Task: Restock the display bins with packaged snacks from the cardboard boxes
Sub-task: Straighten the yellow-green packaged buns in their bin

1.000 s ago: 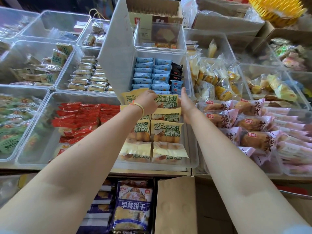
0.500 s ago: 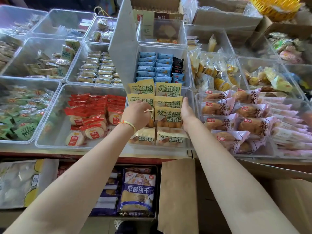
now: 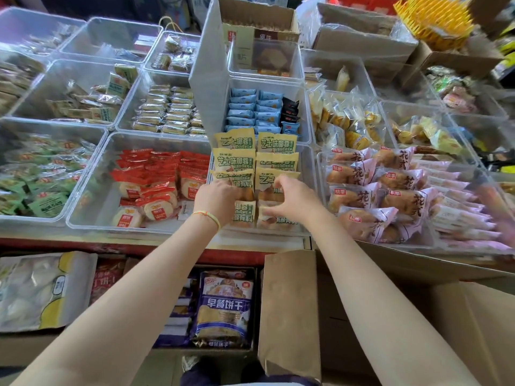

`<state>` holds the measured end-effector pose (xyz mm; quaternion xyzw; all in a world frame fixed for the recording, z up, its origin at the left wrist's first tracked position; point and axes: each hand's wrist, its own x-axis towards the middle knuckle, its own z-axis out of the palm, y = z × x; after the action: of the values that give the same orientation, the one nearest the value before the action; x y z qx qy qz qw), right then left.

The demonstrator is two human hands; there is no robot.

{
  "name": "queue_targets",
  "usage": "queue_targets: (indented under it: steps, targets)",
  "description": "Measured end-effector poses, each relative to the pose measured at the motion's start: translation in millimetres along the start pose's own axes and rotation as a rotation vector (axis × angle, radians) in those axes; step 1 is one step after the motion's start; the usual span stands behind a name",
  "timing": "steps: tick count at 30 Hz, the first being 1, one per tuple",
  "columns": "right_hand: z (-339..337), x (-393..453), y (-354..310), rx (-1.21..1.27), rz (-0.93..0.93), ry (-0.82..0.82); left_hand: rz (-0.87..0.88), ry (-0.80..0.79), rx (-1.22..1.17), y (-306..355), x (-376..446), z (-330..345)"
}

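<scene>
Both hands, left hand [image 3: 216, 195] and right hand [image 3: 292, 197], fingers curled, grasping yellow snack packs [image 3: 276, 162] in clear bin [image 3: 308, 174].

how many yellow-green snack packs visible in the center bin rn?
8: yellow-green packs in two columns of four in the center bin. Left hand and right hand cover the near rows; more may be hidden underneath.

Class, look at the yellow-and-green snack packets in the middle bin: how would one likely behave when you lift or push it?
A yellow-and-green snack packet probably feels light, since it looks puffed with air round a small cake. Its glossy film wrapper may slip and crinkle between the fingers of the right hand. Standing in overlapping rows in the clear bin, packets would likely topple like dominoes if pushed.
</scene>
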<state>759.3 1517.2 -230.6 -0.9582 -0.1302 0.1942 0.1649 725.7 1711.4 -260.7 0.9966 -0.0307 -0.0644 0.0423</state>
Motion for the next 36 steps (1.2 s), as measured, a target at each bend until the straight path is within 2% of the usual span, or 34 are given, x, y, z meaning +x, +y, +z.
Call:
queue_targets:
  steps: [3, 5, 10, 14, 17, 20, 22, 24, 25, 31, 36]
  targets:
    - [20.0, 3.3, 0.2, -0.272, 0.033, -0.107, -0.034, -0.029, 0.064, -3.5, -0.8, 4.9]
    - [30.9, 4.0, 0.0, -0.236, 0.052, -0.115, -0.024, -0.043, 0.084, -6.6, -1.4, 11.2]
    - [47.8, 5.3, -4.2, -0.084, 0.009, 0.005, -0.058, -0.026, -0.035, -15.5, 1.0, 17.0]
    - [51.3, 5.6, -0.6, -0.058, 0.002, -0.036, -0.094, -0.047, -0.146, -16.9, 3.2, 22.9]
    - [36.6, 10.5, -3.2, -0.084, 0.021, -0.061, -0.09, -0.065, -0.138, -15.3, 7.2, 18.8]
    - [14.8, 15.4, -7.1, -0.067, -0.003, 0.054, -0.057, 0.109, -0.266, -13.5, 7.6, 11.6]
    - [5.4, 19.9, -9.5, -0.062, -0.048, 0.267, -0.045, 0.27, -0.345, -11.7, 8.8, 7.0]
    - [1.2, 28.3, -10.9, -0.096, -0.091, 0.463, -0.045, 0.283, -0.33, -9.1, 15.4, 4.0]
    - [0.3, 34.1, -10.4, -0.116, -0.089, 0.477, -0.06, 0.247, -0.309, -8.8, 21.0, 2.9]
    - [4.2, 67.9, 0.7, -0.177, 0.064, 0.116, -0.028, 0.0, -0.127, -20.7, 61.0, 2.9]
    - [11.0, 79.2, 1.4, -0.198, 0.029, 0.031, -0.001, -0.109, -0.007, -15.8, 83.3, 6.5]
